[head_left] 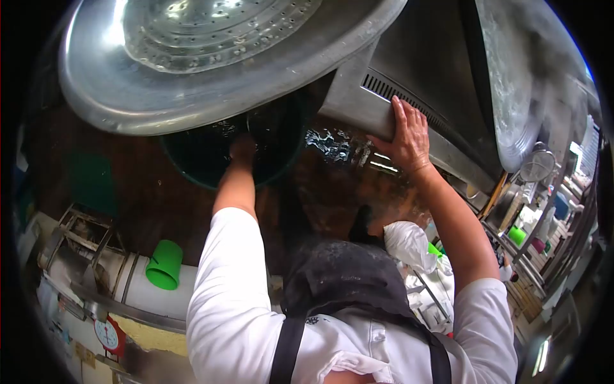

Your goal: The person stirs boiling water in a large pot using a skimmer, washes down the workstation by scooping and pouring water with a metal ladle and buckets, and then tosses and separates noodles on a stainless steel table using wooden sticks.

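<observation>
My left hand (242, 151) reaches down into a dark green round tub (192, 171) holding what looks like water; its fingers are hidden in the dark interior. Beside the vent slots of a steel appliance (364, 105), my right hand (409, 136) rests on the metal edge with its fingers apart, holding nothing. A large, round steel vessel (256, 89) with a perforated centre overhangs the tub.
Wet brown floor (358, 182) lies below. A bright green container (164, 265) and a red scale (107, 335) are at lower left. White bags (410, 245) sit near my right arm, and a strainer (537, 166) is at the right.
</observation>
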Demonstrator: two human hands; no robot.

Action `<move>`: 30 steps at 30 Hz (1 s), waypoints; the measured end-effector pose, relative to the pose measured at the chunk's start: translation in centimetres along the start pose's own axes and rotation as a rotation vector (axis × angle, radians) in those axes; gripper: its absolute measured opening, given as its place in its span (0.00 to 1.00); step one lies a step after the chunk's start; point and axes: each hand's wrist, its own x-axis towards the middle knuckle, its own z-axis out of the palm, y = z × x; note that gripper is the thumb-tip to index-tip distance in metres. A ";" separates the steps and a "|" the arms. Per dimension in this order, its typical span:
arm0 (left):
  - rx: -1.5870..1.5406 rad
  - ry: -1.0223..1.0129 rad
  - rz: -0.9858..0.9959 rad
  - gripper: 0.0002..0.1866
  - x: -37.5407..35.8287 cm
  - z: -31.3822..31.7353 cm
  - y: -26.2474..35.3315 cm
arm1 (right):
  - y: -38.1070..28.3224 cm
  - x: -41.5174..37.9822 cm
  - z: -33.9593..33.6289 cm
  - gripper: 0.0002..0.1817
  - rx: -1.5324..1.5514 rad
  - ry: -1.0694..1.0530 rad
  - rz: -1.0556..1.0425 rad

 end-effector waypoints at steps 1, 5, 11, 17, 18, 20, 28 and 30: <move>-0.006 0.000 0.100 0.20 2.7 1.5 -1.6 | 0.1 0.0 -0.1 0.55 0.000 0.006 -0.001; -0.169 0.304 0.390 0.20 3.9 2.9 -6.0 | -0.1 0.0 -0.5 0.55 -0.005 0.014 0.007; -0.513 0.006 0.105 0.21 -10.6 -5.0 -5.1 | -0.1 -1.1 -1.4 0.53 0.051 0.011 0.014; -0.795 0.106 0.069 0.15 -26.0 -7.0 -0.5 | 0.1 -1.7 -2.6 0.49 0.068 0.031 0.013; -0.827 0.142 0.090 0.15 -28.6 -7.2 0.7 | 0.0 -2.1 -2.9 0.49 0.107 0.025 0.016; -0.892 0.189 0.140 0.14 -33.9 -8.2 3.5 | 0.5 -2.5 -3.6 0.49 0.169 0.027 0.024; -0.988 0.230 0.295 0.15 -50.8 -14.2 18.2 | 4.3 -13.7 -10.4 0.36 0.756 0.269 -0.060; -0.977 0.225 0.366 0.17 -53.0 -16.4 22.1 | 6.9 -19.9 -13.6 0.32 0.888 0.183 -0.003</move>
